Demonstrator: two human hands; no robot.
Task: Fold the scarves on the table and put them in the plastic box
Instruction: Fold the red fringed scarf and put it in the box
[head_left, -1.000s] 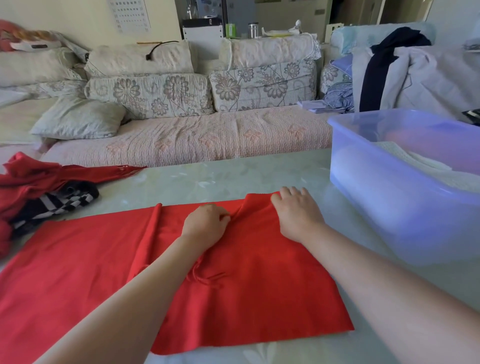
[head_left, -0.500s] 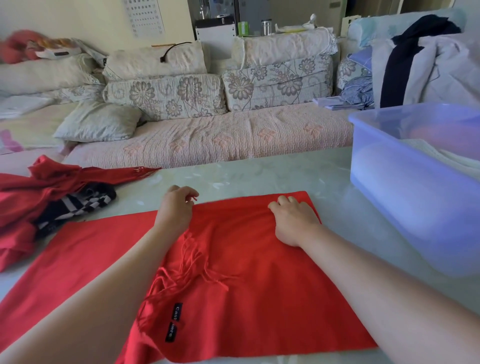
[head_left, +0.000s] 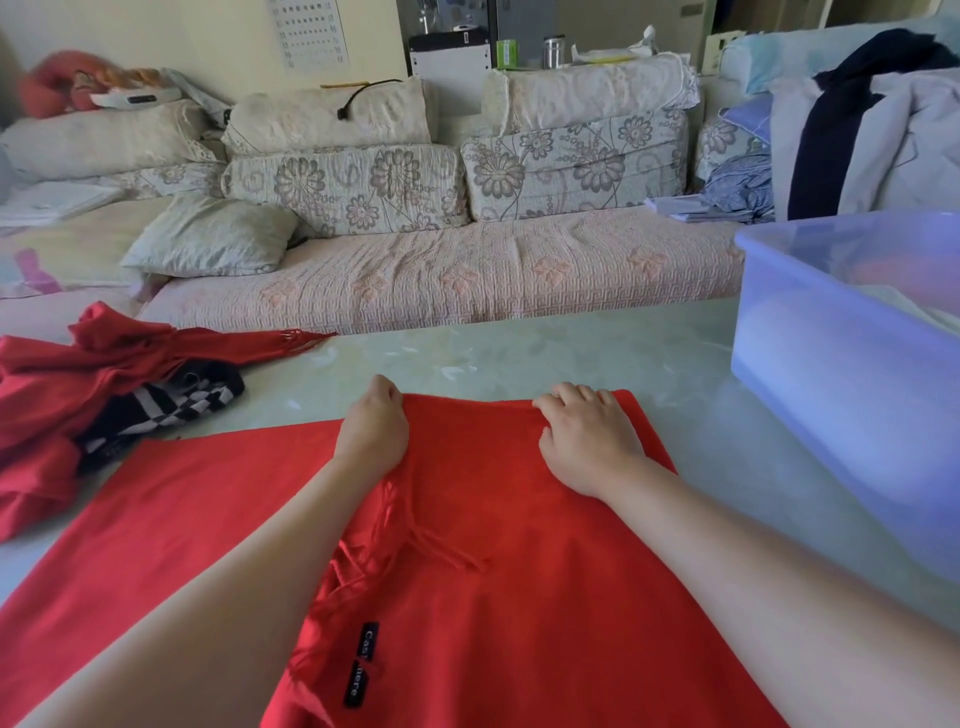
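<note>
Red and checked scarves (head_left: 119, 395) lie heaped at nine o'clock, apparently awaiting folding. Centrally, the red scarf (head_left: 519, 571) is spread flat on the table (head_left: 519, 358), one end doubled over, fringe uppermost. The left hand (head_left: 375, 427) is closed, pinching the folded layer's far edge; the right hand (head_left: 587, 441) curls its fingers (head_left: 558, 402) over the same edge, probably aligning it. The plastic box (head_left: 831, 395) stands at three o'clock, within reach.

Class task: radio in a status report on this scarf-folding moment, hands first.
Left hand and right hand gripping red scarf far edge. One fold laid. Plastic box right, unobstructed.
</note>
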